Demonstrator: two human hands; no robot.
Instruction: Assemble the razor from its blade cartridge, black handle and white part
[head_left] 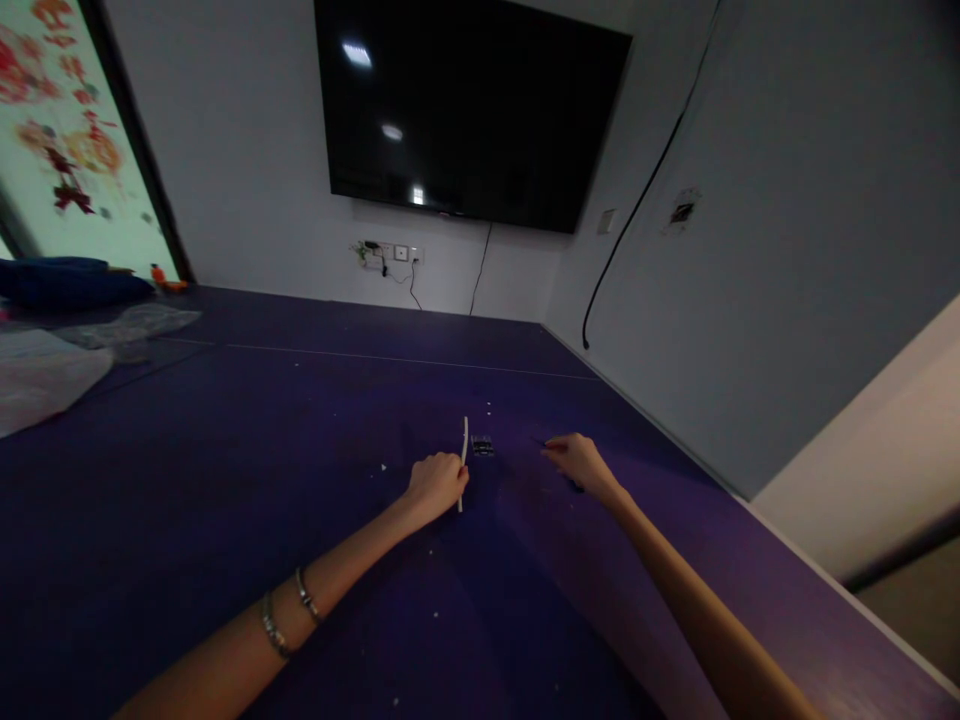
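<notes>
My left hand (439, 484) is closed around a thin, pale, slightly bent strip (465, 436), which sticks out above and below the fist. Just right of the strip lies a small dark piece with light markings (483, 447); its kind is too small to make out. My right hand (581, 463) is held farther right with its fingers pinched together. A thin dark tip shows past the fingertips and a dark end (576, 486) under the palm, so it seems to grip a slim dark tool whose kind I cannot tell. Two bracelets circle my left forearm.
Small white scraps (383, 467) are scattered over the purple surface (300, 420). Crumpled clear plastic (135, 325) and a white sheet (45, 375) lie at the left, near a dark blue bundle (71, 282). A black cable (637, 205) hangs along the right wall.
</notes>
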